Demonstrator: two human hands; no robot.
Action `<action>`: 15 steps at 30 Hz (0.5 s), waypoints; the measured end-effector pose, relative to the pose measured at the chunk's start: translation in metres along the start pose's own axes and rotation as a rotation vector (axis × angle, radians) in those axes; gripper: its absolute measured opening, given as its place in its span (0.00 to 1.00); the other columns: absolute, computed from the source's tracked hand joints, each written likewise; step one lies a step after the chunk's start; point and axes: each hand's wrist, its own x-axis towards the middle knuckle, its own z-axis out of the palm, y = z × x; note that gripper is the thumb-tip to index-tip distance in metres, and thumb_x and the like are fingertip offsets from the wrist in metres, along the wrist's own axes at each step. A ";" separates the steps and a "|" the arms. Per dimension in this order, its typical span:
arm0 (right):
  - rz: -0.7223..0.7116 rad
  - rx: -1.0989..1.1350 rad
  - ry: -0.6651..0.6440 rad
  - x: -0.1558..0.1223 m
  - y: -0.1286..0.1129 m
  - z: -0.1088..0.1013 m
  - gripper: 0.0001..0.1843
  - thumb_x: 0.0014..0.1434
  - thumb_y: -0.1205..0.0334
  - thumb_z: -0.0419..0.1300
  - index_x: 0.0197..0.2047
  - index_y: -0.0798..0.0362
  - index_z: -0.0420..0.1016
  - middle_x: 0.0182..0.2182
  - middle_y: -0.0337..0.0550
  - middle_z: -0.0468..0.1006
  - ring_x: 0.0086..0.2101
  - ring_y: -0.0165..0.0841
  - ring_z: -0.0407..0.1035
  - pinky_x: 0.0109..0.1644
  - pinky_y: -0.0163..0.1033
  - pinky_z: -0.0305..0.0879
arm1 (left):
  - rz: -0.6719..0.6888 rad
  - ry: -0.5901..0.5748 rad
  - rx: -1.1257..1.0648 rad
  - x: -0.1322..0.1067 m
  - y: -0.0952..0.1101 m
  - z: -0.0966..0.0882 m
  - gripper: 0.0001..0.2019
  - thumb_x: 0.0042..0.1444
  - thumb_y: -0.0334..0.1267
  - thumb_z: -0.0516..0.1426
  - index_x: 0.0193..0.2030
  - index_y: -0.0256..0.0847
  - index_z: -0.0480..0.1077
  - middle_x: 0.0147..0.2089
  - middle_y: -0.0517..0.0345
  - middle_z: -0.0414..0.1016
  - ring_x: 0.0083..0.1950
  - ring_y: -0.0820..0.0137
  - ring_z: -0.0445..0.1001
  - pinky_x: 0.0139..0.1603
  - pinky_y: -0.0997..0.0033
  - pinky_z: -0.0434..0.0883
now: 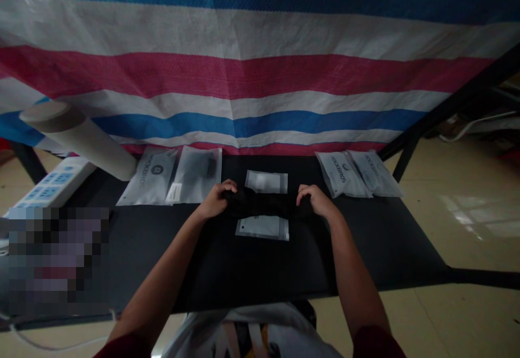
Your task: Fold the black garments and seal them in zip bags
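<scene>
A strip of black fabric [268, 204] is stretched sideways between both hands, over the middle of the dark table. My left hand [217, 199] is closed on its left end, and my right hand [316, 200] grips the right end. What kind of fabric article it is, I cannot make out. Behind and beneath the cloth lies a small clear zip bag [264, 229]; its lower part shows in front of the fabric. Another small pale packet [267, 181] shows just beyond it; whether the two are one bag is hidden.
Frosted printed zip bags [152, 176] lie at the back left, and two more printed bags [345, 174] at the back right. A white cylinder [81, 138] leans beside a power strip [57, 182]. A striped tarp [244, 76] hangs behind the table [260, 271]. A pixelated patch covers the left front.
</scene>
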 end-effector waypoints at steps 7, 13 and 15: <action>0.009 -0.260 -0.029 -0.006 0.001 -0.006 0.24 0.39 0.83 0.48 0.24 0.50 0.81 0.29 0.39 0.72 0.33 0.31 0.68 0.39 0.36 0.62 | 0.083 -0.094 0.149 -0.002 0.003 -0.011 0.09 0.38 0.24 0.49 0.21 0.37 0.69 0.49 0.50 0.69 0.54 0.63 0.71 0.57 0.60 0.67; 0.055 -0.402 -0.060 -0.010 0.004 -0.004 0.23 0.43 0.82 0.50 0.24 0.48 0.81 0.29 0.39 0.75 0.32 0.32 0.69 0.39 0.36 0.63 | 0.088 -0.079 0.373 -0.007 0.013 -0.019 0.17 0.37 0.23 0.47 0.27 0.40 0.75 0.56 0.53 0.69 0.59 0.62 0.67 0.64 0.53 0.62; 0.066 -0.417 -0.076 -0.012 0.004 -0.005 0.23 0.44 0.82 0.50 0.23 0.48 0.81 0.27 0.39 0.75 0.32 0.32 0.70 0.38 0.36 0.63 | 0.078 -0.047 0.360 -0.012 0.022 -0.022 0.17 0.41 0.24 0.48 0.30 0.40 0.76 0.58 0.53 0.69 0.60 0.61 0.67 0.64 0.52 0.62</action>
